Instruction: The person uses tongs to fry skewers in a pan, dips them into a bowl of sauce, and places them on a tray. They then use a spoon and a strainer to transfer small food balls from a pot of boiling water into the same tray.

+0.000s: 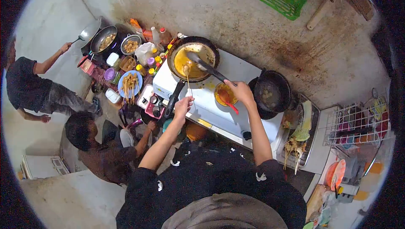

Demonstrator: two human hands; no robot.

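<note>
My left hand (183, 106) pinches the stick of a skewer (188, 84), whose food end rests in the large frying pan (211, 55). Yellow, egg-like liquid (182, 61) covers part of that pan. My right hand (241, 91) grips the handle of a black spatula (209, 68), its blade in the pan close to the skewered piece. Just left of my right hand stands a bowl (217, 89) of orange-yellow liquid with a red spoon (233, 106) in it. The frying pan's black handle (174, 99) points toward me, left of my left hand.
The white stove (211, 113) carries a dark wok (276, 87) at right. More skewers (294, 151) lie beyond it. At left are a blue plate of skewers (130, 83), jars and bottles. One person crouches (103, 153); another (31, 81) stands holding a ladle (87, 33) near a pan.
</note>
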